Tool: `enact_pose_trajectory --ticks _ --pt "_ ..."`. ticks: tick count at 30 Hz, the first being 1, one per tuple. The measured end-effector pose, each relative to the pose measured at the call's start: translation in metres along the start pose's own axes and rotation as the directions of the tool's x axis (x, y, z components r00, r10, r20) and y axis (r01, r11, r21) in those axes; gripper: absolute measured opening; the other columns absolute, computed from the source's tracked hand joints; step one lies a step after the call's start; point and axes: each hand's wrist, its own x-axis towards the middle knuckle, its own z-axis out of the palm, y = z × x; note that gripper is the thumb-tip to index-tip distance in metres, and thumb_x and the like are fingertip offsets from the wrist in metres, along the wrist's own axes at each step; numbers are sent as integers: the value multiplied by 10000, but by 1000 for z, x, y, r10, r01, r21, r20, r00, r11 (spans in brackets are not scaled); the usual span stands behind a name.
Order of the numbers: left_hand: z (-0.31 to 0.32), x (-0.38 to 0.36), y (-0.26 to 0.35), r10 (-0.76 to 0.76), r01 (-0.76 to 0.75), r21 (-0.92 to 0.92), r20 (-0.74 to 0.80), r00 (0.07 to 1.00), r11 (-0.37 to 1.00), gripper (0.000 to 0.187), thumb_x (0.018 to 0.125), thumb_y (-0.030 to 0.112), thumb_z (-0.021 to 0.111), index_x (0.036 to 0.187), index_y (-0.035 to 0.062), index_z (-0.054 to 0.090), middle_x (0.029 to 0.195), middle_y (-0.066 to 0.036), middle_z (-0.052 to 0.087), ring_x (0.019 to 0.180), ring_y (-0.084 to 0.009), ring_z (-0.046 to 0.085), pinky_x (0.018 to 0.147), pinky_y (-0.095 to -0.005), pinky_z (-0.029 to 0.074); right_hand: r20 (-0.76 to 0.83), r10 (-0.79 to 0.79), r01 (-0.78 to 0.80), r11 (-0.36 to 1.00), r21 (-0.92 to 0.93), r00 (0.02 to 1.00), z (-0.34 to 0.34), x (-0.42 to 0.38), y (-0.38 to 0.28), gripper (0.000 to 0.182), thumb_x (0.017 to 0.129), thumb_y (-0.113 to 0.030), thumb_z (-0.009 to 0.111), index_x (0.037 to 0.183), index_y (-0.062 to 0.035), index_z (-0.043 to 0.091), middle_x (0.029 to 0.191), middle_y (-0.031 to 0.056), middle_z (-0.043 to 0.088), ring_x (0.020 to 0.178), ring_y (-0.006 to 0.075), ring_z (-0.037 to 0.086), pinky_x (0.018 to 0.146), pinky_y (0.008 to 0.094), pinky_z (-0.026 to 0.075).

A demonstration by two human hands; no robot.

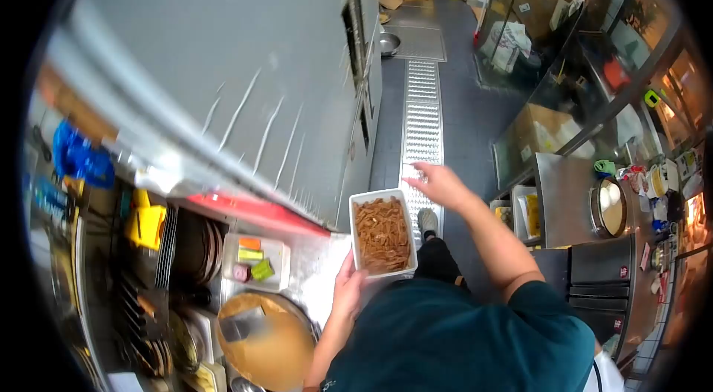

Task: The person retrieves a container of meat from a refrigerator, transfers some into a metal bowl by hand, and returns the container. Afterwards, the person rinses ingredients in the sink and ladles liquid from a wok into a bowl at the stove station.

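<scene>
A white rectangular tub [353, 232] filled with brown strips that look like sliced meat [382, 236] is held in front of my body. My left hand [347, 289] grips its near left corner, with the thumb over the rim. Just past the far right corner, my right hand [434, 185] is in the air, fingers apart and nothing visible in them. At lower left, a cleaver [245, 324] lies on a round wooden chopping board [286, 362]. Beyond the board, a white tray [281, 284] carries several small coloured pieces.
A large grey metal cabinet [186, 43] rises on my left. A metal floor grate [422, 117] runs ahead along the dark floor. On the right are a steel counter [561, 199] with a round pan [609, 206] and a glass partition [549, 95]. A metal bowl [389, 43] sits farther ahead.
</scene>
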Motion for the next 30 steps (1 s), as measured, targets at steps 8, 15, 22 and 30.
enact_pose_trajectory --ticks 8,15,22,30 --pt "81 158 0 35 -52 -147 -120 992 988 648 877 -14 460 1517 -2 352 1370 -193 564 1178 -316 629 924 -452 583 -259 -237 289 939 188 936 -132 274 41 809 996 -604 453 1483 41 422 1509 271 446 1433 382 398 1188 414 300" --pt "173 222 31 29 -104 -254 -282 959 962 638 860 -6 449 1493 -27 377 1341 -217 576 1142 -332 651 867 -439 616 -273 -350 419 871 258 896 -192 491 -9 871 980 -661 424 1469 60 416 1487 289 457 1413 395 414 1172 407 318" --pt "188 296 46 25 -115 -228 -365 930 967 617 873 20 426 1488 -10 386 1353 -202 572 1129 -335 658 839 -429 627 -260 -326 398 864 309 909 -202 562 -28 911 907 -746 497 1270 89 520 1222 320 622 1184 419 597 1001 437 464" --pt "180 402 75 -6 -77 -244 -324 946 967 640 890 -6 434 1523 -7 336 1340 -201 577 1098 -321 663 831 -440 625 -276 -379 461 809 364 883 -231 542 51 547 1064 -456 417 1349 6 486 1195 230 658 1126 388 619 955 462 485"
